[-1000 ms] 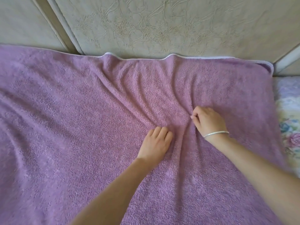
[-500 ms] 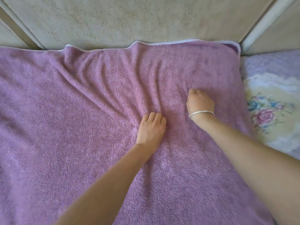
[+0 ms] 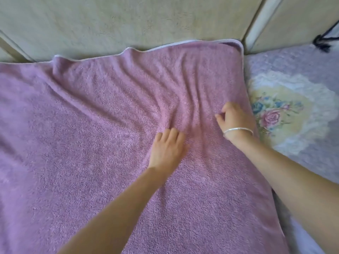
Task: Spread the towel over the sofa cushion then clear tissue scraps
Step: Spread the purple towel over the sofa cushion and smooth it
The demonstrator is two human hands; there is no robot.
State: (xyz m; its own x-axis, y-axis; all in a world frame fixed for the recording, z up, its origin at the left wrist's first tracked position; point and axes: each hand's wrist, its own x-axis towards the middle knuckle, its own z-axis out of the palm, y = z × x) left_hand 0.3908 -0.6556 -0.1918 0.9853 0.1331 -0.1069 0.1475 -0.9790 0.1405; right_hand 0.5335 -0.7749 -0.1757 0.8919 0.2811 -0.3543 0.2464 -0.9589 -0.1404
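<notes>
A mauve terry towel lies spread over the sofa cushion, its far edge against the backrest and its right edge beside a floral cover. Long wrinkles run from the far edge down to between my hands. My left hand lies flat on the towel near the middle, fingers straight and together. My right hand, with a silver bracelet at the wrist, rests on the towel close to its right edge. Its fingers are curled under and its thumb sticks out. No fold of cloth shows inside it. No tissue scraps are in view.
The beige sofa backrest rises behind the towel, with a seam at the right. A lilac cover with a rose print lies on the neighbouring seat. A black cord hangs at the far right.
My right hand has slid to the right across the towel, from near its middle to close to its right edge. My left hand has stayed flat in place. The view has shifted right.
</notes>
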